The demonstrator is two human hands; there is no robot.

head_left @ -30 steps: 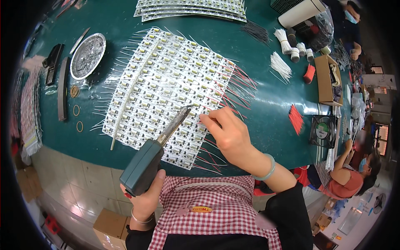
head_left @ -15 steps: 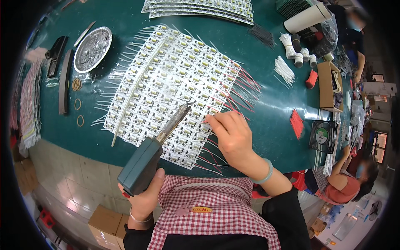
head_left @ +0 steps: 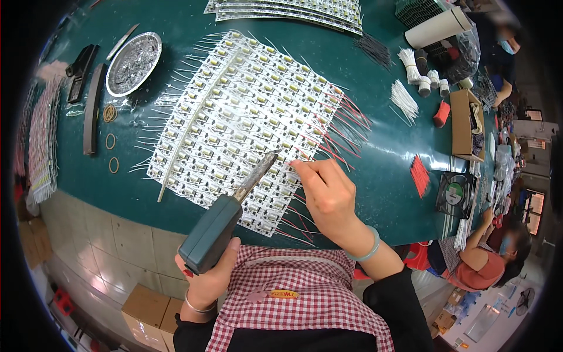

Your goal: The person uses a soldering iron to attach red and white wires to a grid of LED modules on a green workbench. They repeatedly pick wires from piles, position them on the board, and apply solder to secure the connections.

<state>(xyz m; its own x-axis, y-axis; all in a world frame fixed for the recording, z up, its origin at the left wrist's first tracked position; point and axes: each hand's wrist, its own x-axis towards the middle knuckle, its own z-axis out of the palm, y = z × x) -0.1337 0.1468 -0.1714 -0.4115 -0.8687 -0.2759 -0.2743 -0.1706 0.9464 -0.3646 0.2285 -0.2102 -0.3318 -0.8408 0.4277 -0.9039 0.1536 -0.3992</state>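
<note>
My left hand (head_left: 214,280) is closed round the dark green handle of a soldering iron (head_left: 210,234). Its metal tip reaches up and right over a panel of white circuit boards (head_left: 226,114), close to the fingertips of my right hand (head_left: 330,196). Those fingers pinch a thin wire at the panel's right part; the wire is mostly hidden by them. Small yellowish components sit in rows across the panel. Red and dark wires (head_left: 346,132) stick out along its right edge, pale wires (head_left: 153,132) along its left. A long thin strip (head_left: 190,126) lies across the boards.
A metal bowl (head_left: 134,63) of greyish residue, rubber bands (head_left: 110,141) and a dark curved bar (head_left: 94,111) lie left. More boards (head_left: 287,14) are stacked behind. Right are wire bundles (head_left: 404,100), a cardboard box (head_left: 463,126) and a fan (head_left: 455,192). Other people (head_left: 484,261) sit at the right.
The soldering iron in my left hand has shifted right, bringing its tip closer to my right fingertips. My right hand stays pinched at nearly the same spot. The view has shifted slightly.
</note>
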